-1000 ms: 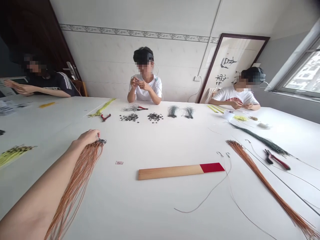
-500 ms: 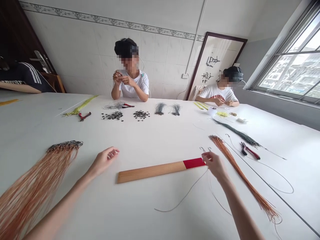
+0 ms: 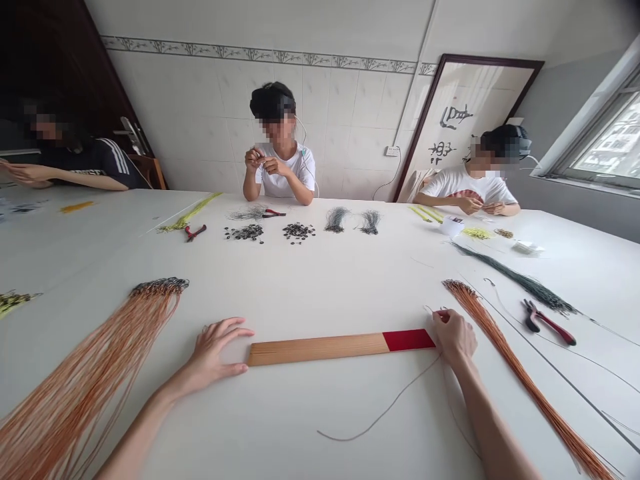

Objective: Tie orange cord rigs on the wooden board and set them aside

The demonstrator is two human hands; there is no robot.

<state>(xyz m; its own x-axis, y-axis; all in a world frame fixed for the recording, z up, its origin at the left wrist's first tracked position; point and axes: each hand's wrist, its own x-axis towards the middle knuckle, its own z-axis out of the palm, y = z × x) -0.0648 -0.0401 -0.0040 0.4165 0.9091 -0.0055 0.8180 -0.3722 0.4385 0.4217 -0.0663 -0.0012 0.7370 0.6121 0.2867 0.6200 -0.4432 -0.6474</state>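
— hands first, with the board as the middle of the dial: where are they?

— left hand (image 3: 209, 357) at nine o'clock, fingers and thumb spread, released, just beside the bare end of the wooden board (image 3: 320, 350). i can't tell whether the thumb touches it.

— and the right hand (image 3: 455, 339)?

— three o'clock, at the board's red end, fingertips bunched over the hooked tops of some thin grey cords. its own back hides the grip, so i can't tell what it grasps.

— how much of those cords shows?

— one grey cord (image 3: 345, 440) curves round to a loose end near six o'clock. another runs faintly toward five and is lost by the right forearm.

— anything cut off?

— plenty. orange cord bundle (image 3: 135, 347) at ten o'clock runs out of view at lower left; its partner (image 3: 520, 380), between three and four, leaves at the bottom. a yellow bundle (image 3: 15, 303) past nine is mostly outside the edge, and so are the hands of the co-worker in a striped sleeve (image 3: 113, 160), at ten.
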